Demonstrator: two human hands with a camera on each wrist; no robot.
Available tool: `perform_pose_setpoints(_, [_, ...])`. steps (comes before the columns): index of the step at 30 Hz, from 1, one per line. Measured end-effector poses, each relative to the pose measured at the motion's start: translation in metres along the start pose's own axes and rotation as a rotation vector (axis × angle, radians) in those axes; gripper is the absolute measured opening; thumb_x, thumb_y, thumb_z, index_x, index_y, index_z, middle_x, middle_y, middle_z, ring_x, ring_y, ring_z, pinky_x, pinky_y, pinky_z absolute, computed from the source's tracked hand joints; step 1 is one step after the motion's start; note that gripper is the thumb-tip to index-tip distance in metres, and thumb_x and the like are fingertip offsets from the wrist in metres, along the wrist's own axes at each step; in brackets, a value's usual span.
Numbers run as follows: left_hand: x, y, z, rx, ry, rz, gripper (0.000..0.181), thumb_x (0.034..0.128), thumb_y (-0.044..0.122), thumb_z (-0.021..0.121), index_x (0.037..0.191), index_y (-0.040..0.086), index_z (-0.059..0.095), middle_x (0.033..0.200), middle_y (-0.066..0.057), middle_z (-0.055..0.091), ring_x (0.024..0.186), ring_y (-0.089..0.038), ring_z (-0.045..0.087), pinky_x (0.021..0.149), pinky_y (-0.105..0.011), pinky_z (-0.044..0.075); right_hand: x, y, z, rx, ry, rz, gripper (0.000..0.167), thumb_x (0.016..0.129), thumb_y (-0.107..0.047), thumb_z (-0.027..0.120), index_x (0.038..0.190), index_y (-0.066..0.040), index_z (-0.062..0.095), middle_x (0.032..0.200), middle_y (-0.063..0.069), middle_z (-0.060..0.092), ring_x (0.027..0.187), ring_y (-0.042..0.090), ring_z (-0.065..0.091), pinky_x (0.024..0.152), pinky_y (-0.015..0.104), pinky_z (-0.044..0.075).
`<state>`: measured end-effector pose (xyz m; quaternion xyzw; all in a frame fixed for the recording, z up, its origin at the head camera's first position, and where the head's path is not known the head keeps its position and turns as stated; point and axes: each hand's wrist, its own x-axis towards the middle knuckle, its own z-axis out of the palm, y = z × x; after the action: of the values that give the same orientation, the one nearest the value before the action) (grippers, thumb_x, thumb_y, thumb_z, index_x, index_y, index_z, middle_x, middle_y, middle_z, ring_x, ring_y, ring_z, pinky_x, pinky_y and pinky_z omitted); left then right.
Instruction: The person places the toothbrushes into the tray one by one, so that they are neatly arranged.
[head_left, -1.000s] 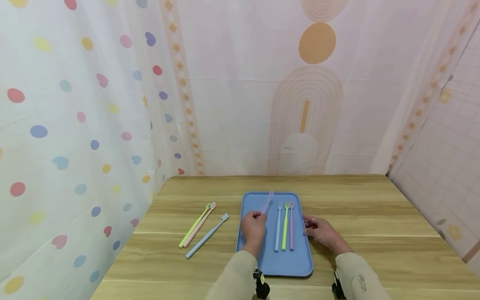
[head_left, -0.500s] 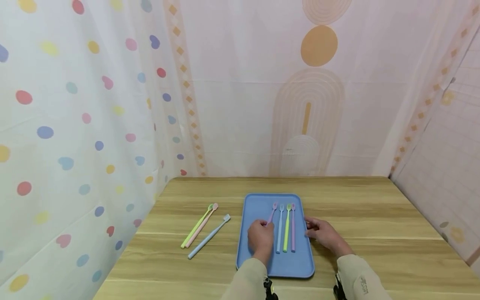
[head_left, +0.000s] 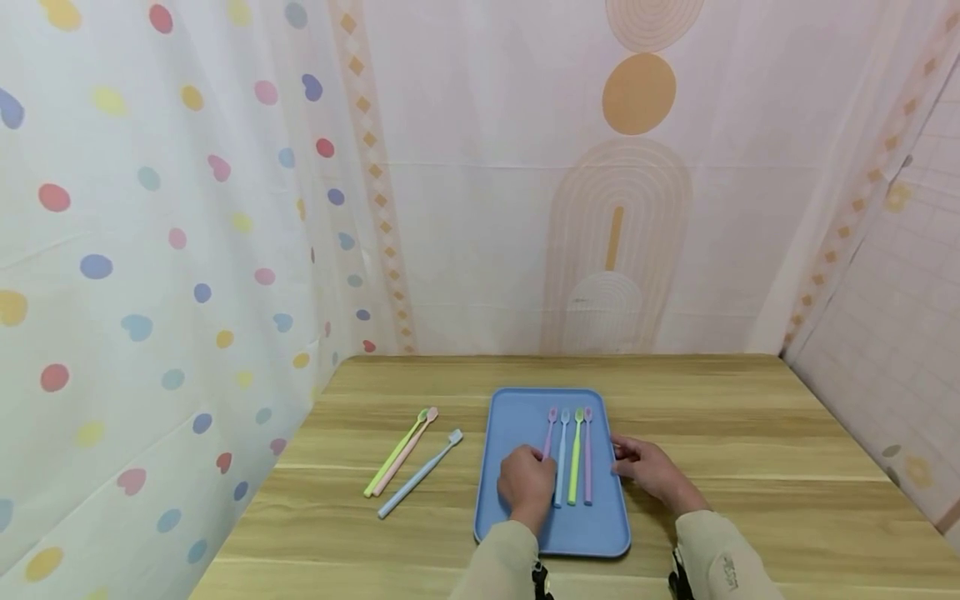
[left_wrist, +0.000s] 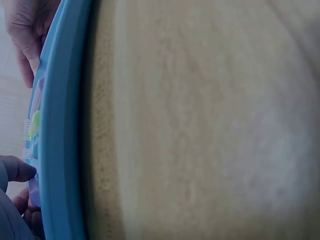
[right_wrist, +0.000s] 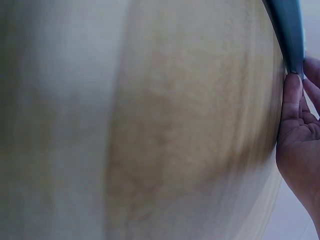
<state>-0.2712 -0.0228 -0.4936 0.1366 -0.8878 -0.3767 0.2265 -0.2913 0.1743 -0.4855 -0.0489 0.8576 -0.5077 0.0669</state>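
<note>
Over the blue tray (head_left: 517, 408), my left hand (head_left: 527, 485) pinches a purple toothbrush (head_left: 551, 425) by its handle, head pointing to the far end; the lower handle is hidden by the hand. Right beside it lie a blue toothbrush (head_left: 562, 458), a green one (head_left: 576, 458) and another purple one (head_left: 588, 458), roughly parallel. My right hand (head_left: 656, 473) grips the tray's right rim between thumb and fingers. In the right wrist view that hand (right_wrist: 302, 135) is at the tray's edge (right_wrist: 290, 35).
Left of the tray on the wooden table (head_left: 315, 533) lie a green toothbrush (head_left: 395, 454), a pink one (head_left: 405, 452) touching or close to it, and a slanted blue one (head_left: 420, 475). Patterned curtains (head_left: 465, 250) hang behind and at the left.
My left hand has moved right and nearer with the purple toothbrush, which now lines up beside the blue one on the tray. The right hand has stayed at the rim.
</note>
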Motion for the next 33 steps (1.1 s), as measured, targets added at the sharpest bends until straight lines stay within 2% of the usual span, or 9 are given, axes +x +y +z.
perform_pose_setpoints(6, [0.003,0.0,-0.001,0.011,-0.021,-0.008,0.012,0.073,0.012,0.078,0.067,0.011,0.067,0.063,0.001,0.059,0.057,-0.017,0.054,0.051,-0.036,0.042,0.002,0.001,0.001,0.0,0.003,-0.006,0.051,0.091,0.001,0.064,0.14,0.007,0.05,0.114,0.015,0.062,0.1,0.026,0.054,0.082,0.037,0.048])
perform_pose_setpoints(14, [0.008,0.003,-0.004,-0.021,-0.052,-0.045,0.01,0.0757,0.012,0.079,0.082,0.007,0.073,0.076,-0.005,0.067,0.067,-0.021,0.061,0.055,-0.038,0.046,0.001,0.002,0.001,0.014,0.004,-0.007,0.051,0.091,0.002,0.064,0.14,0.007,0.05,0.115,0.016,0.062,0.1,0.027,0.054,0.083,0.037,0.048])
perform_pose_setpoints(21, [0.016,0.006,-0.01,-0.076,-0.067,-0.014,0.014,0.0799,0.015,0.078,0.09,0.006,0.076,0.076,-0.002,0.067,0.067,-0.017,0.06,0.056,-0.037,0.046,0.0,0.002,0.0,0.02,0.006,-0.008,0.052,0.091,0.002,0.064,0.141,0.007,0.05,0.113,0.015,0.062,0.098,0.026,0.054,0.078,0.036,0.048])
perform_pose_setpoints(26, [0.021,0.005,-0.014,-0.08,-0.083,0.009,0.016,0.0812,0.017,0.078,0.092,0.006,0.076,0.077,-0.002,0.066,0.066,-0.015,0.058,0.057,-0.035,0.046,-0.001,0.003,-0.001,0.013,0.004,-0.016,0.051,0.091,0.001,0.064,0.141,0.006,0.05,0.113,0.015,0.062,0.098,0.026,0.054,0.076,0.035,0.048])
perform_pose_setpoints(33, [0.037,-0.002,-0.023,-0.124,-0.116,0.082,0.021,0.0828,0.018,0.077,0.098,0.003,0.074,0.082,-0.005,0.066,0.07,-0.018,0.058,0.059,-0.037,0.047,-0.003,0.002,-0.002,0.012,0.013,-0.015,0.051,0.091,0.001,0.064,0.14,0.007,0.05,0.113,0.015,0.062,0.098,0.025,0.054,0.077,0.035,0.048])
